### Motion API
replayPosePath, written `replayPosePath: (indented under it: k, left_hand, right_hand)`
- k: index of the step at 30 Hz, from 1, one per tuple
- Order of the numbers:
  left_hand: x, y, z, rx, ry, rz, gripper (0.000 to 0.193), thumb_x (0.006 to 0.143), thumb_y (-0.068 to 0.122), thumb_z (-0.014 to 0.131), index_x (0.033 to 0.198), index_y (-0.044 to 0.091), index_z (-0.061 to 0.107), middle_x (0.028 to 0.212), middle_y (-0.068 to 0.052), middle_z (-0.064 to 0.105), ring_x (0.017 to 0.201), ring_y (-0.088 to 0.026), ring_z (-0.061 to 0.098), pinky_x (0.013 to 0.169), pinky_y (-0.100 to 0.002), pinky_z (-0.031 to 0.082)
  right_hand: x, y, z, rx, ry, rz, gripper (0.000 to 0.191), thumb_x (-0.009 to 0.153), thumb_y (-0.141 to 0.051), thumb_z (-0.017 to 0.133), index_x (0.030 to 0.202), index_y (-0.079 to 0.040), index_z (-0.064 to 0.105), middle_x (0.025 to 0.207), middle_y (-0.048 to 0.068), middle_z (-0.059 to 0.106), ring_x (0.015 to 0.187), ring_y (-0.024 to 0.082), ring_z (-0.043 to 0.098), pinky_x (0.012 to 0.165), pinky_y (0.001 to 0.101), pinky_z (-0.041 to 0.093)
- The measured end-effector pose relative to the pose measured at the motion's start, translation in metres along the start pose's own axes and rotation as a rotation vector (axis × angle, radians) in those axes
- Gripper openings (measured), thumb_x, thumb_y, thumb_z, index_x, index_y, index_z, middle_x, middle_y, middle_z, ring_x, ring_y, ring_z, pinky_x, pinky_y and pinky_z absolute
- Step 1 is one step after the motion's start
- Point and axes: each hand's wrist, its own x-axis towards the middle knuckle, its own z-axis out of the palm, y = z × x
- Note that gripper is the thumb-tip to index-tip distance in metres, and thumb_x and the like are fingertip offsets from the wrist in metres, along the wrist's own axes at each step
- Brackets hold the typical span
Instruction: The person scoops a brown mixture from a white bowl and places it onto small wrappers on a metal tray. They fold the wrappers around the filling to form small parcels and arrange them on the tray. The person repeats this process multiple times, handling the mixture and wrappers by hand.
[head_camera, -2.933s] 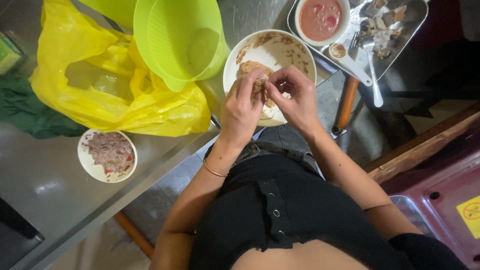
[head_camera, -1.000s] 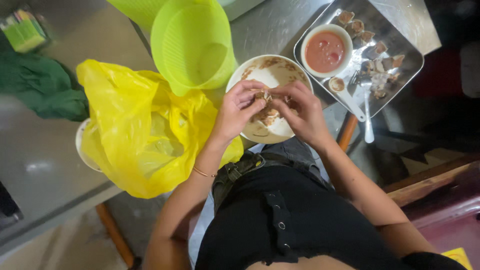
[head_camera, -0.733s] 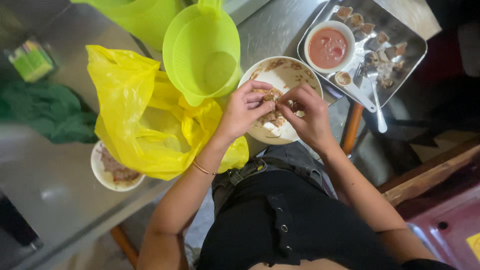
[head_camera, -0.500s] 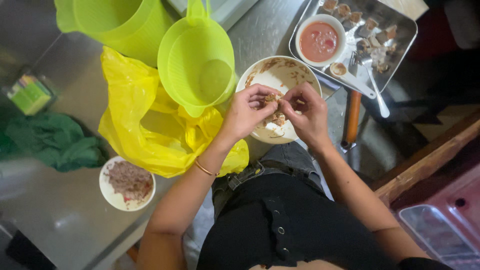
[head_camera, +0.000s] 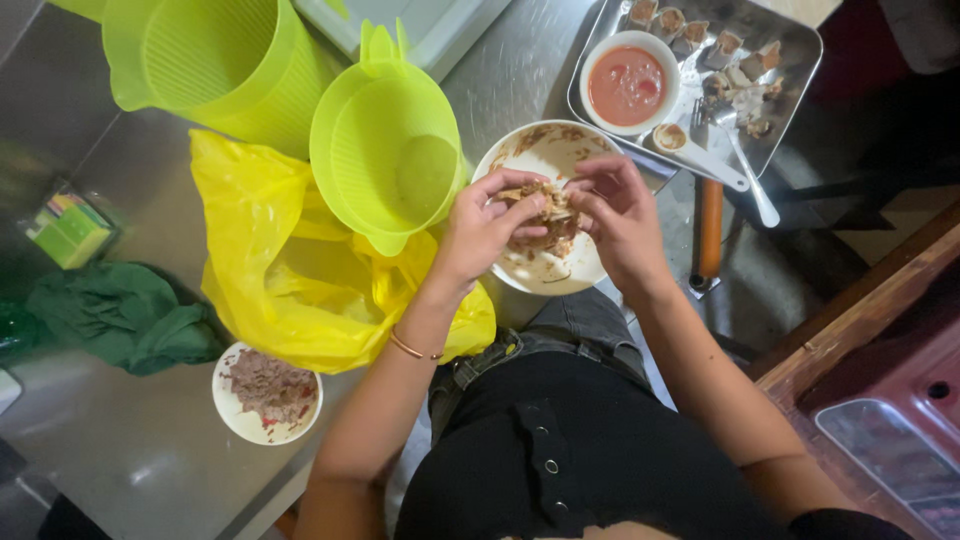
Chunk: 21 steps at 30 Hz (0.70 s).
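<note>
- Fingers (head_camera: 520, 195) of both hands, left hand (head_camera: 487, 228) and right hand (head_camera: 622, 215), pinch narrowly on a brown shredded piece of cooked food (head_camera: 545, 205), centre frame, over the white round bowl (head_camera: 545, 275).
- Crumpled yellow plastic bag (head_camera: 275, 270), left of centre.
- Lime-green plastic colander (head_camera: 385, 150), upper centre.
- The food looks soft, greasy and crumbly; gentle fingertip holds at its edges would suit it.

**Dim room, light from overhead**

Overall dim w/ warm cast. Steel counter (head_camera: 120, 460) shows soft glare patches at lower left; metal tray (head_camera: 795, 70) glints too. Yellow bag (head_camera: 300, 290) and green strainer (head_camera: 385, 150) read brightest, slightly oversaturated. Right edge falls into deep shadow. Left edge soft, green cloth (head_camera: 125, 315) blurry. Hands approx sharp, slight motion smear. Wide-angle stretch at corners.
</note>
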Motion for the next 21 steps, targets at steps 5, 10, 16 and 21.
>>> replayPosePath:
  k: [5, 10, 16, 21]
  left_hand:
    - [0.004, 0.003, 0.015, 0.161, 0.084, 0.087, 0.030, 0.094, 0.004, 0.074, 0.122, -0.002, 0.065, 0.115, -0.007, 0.067, 0.098, -0.012, 0.068, 0.078, -0.028, 0.065]
    - [0.006, -0.002, 0.020, 0.326, 0.193, 0.263, 0.042, 0.089, 0.003, 0.080, 0.125, -0.002, 0.061, 0.117, -0.010, 0.067, 0.102, -0.014, 0.068, 0.083, -0.027, 0.061]
    - [0.006, -0.008, 0.022, 0.328, 0.268, 0.175, 0.048, 0.086, 0.004, 0.084, 0.126, 0.000, 0.058, 0.108, -0.014, 0.070, 0.097, -0.014, 0.070, 0.085, -0.026, 0.061]
    - [0.011, -0.005, 0.027, 0.069, 0.274, 0.101, 0.045, 0.086, 0.004, 0.079, 0.124, 0.001, 0.055, 0.110, -0.013, 0.070, 0.094, -0.014, 0.070, 0.076, -0.028, 0.064]
  right_hand:
    - [0.004, -0.021, 0.004, -0.380, -0.101, -0.155, 0.021, 0.107, -0.004, 0.058, 0.120, -0.001, 0.074, 0.107, 0.003, 0.065, 0.090, 0.009, 0.062, 0.076, 0.0228, 0.052]
    - [0.015, -0.031, 0.008, -0.443, -0.205, -0.186, 0.022, 0.098, -0.004, 0.066, 0.119, 0.001, 0.071, 0.108, 0.001, 0.057, 0.091, 0.008, 0.062, 0.072, 0.0229, 0.056]
    - [0.027, -0.027, -0.006, -0.782, -0.219, -0.348, 0.011, 0.096, -0.004, 0.073, 0.104, 0.004, 0.071, 0.102, 0.004, 0.063, 0.084, 0.012, 0.063, 0.071, 0.0253, 0.053]
    - [0.045, -0.015, -0.021, -0.339, -0.251, -0.040, 0.011, 0.097, -0.005, 0.070, 0.103, 0.004, 0.068, 0.097, 0.003, 0.065, 0.079, 0.009, 0.063, 0.067, 0.0249, 0.052]
